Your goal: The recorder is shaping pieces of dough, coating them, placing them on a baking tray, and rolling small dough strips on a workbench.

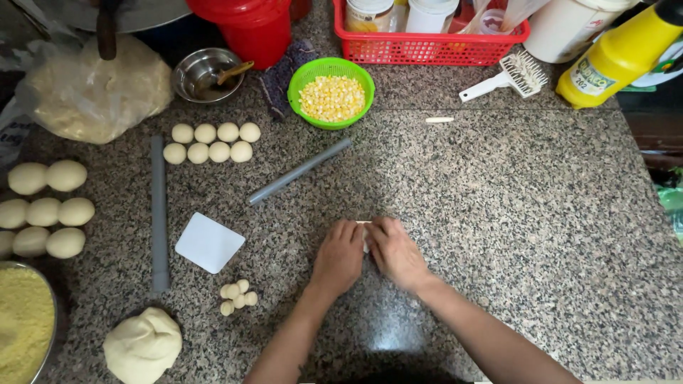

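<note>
Left hand point(340, 257) and right hand point(395, 252) lie side by side on the granite counter point(512, 213), fingers curled over a small white dough piece point(365, 235) pinched between them. Left edge: metal bowl point(43, 341) of yellow meal. Beyond: green basket point(294, 92) holding corn kernels point(331, 98); steel bowl point(192, 75) with spoon; red crate point(427, 48) of jars.
</note>
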